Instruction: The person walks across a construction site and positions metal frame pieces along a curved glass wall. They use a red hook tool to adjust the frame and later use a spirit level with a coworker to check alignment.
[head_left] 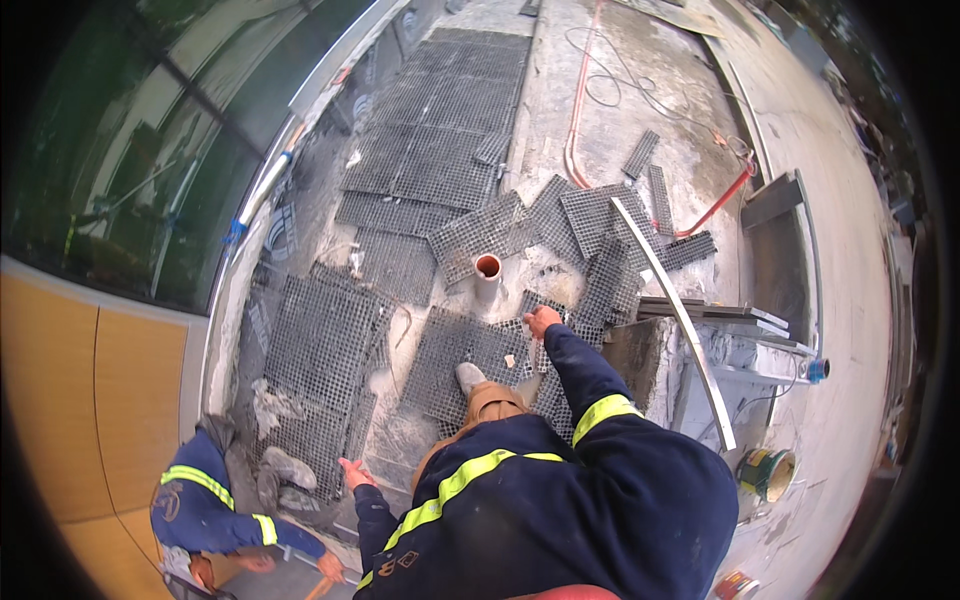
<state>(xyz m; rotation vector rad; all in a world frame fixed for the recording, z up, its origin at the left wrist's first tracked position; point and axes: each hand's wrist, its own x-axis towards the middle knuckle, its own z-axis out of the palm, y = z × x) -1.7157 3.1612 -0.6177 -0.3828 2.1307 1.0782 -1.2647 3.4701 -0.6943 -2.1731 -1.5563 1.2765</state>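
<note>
My right hand point(543, 321) reaches forward and is closed on the top end of a narrow dark grating strip point(540, 352). The strip lies over a larger black grating panel point(455, 355) on the dusty concrete floor. My left hand point(352, 471) is held out low to the left with its fingers spread and holds nothing. It hovers beside the near edge of another grating panel point(320, 370). My foot in a grey shoe point(468, 376) stands on the panel in front of me.
A short pipe stub with an orange rim point(487, 266) rises just beyond my right hand. Several loose grating pieces point(590, 215) lie beyond it. A long pale metal bar point(680, 320) slants at the right, near a bucket point(766, 472). A crouching co-worker point(205, 500) is at lower left. A red hose point(578, 100) runs at the back.
</note>
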